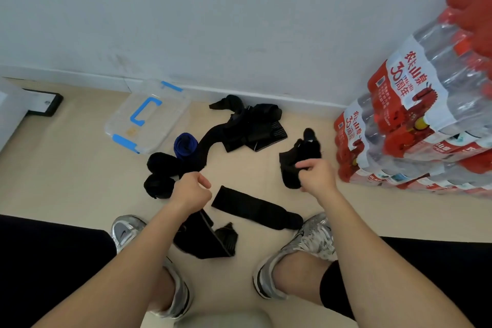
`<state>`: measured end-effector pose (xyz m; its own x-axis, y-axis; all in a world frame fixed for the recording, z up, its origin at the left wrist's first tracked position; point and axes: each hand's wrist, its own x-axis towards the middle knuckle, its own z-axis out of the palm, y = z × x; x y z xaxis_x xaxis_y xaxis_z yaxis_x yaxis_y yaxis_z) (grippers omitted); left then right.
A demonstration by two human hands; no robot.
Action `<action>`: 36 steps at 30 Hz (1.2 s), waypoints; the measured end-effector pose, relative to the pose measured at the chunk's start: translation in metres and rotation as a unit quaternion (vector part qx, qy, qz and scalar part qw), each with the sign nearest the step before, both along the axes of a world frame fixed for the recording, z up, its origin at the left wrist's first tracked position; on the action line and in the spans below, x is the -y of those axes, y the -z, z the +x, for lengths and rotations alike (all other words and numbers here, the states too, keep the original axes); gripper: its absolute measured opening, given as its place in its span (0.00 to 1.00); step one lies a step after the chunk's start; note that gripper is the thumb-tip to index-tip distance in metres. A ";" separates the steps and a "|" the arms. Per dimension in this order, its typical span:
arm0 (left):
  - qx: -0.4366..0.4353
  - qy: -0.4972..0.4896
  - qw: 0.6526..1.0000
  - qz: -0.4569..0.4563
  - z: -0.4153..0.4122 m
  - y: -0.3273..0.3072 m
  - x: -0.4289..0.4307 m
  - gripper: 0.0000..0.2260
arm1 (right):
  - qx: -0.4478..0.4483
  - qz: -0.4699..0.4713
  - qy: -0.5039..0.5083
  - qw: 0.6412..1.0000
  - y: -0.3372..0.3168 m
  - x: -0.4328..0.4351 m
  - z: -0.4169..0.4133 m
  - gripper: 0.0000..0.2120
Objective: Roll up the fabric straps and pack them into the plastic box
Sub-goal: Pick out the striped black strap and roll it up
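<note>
My right hand (pixel 315 174) grips a black fabric strap (pixel 298 160) lifted off the floor, right of centre. My left hand (pixel 190 193) is closed in a fist with nothing visible in it, just right of two rolled black straps (pixel 159 172). A rolled blue strap (pixel 185 145) stands behind them. A loose pile of black straps (pixel 250 125) lies near the wall. One flat black strap (pixel 255 208) lies between my hands, and another crumpled one (pixel 205 238) lies by my left shoe. The clear plastic box (pixel 149 120) with blue latches and its lid on sits at the back left.
Stacked shrink-wrapped packs of water bottles (pixel 415 120) with red labels stand on the right against the white wall. A black bracket (pixel 45 105) lies at the far left. My silver shoes (pixel 300 245) and knees frame the beige floor in front.
</note>
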<state>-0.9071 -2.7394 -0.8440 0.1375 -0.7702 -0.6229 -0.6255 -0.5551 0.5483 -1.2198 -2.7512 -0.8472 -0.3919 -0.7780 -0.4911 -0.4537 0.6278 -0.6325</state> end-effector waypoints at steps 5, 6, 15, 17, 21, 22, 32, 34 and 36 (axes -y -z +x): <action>0.162 0.186 0.964 0.094 0.000 0.026 -0.008 0.23 | -0.072 0.177 -0.310 0.931 0.038 -0.032 0.034 0.25; 0.180 0.189 0.962 0.082 -0.001 0.030 -0.007 0.24 | -0.098 0.190 -0.351 0.912 0.048 -0.038 0.043 0.29; 0.213 0.204 0.942 -0.157 -0.003 0.056 0.044 0.35 | -0.289 0.176 -0.468 0.816 0.099 -0.054 0.088 0.44; 0.217 0.204 0.939 -0.174 -0.005 0.057 0.063 0.35 | -0.293 0.144 -0.440 0.836 0.101 -0.041 0.075 0.36; 0.183 0.188 0.960 -0.094 -0.013 0.059 0.096 0.29 | -0.302 0.140 -0.293 0.896 0.098 -0.009 0.030 0.31; 0.175 0.188 0.964 -0.066 -0.017 0.059 0.101 0.25 | -0.300 0.140 -0.243 0.912 0.098 -0.001 0.018 0.30; -0.064 0.236 0.966 -0.088 -0.095 0.051 0.117 0.21 | -0.287 0.010 -0.118 0.950 0.076 0.057 0.008 0.45; -0.093 0.271 0.956 -0.063 -0.102 0.051 0.121 0.20 | -0.223 -0.055 -0.203 0.952 0.078 0.065 0.019 0.41; -0.084 0.298 0.950 -0.053 -0.100 0.057 0.124 0.16 | -0.211 -0.120 -0.212 0.946 0.081 0.077 0.023 0.32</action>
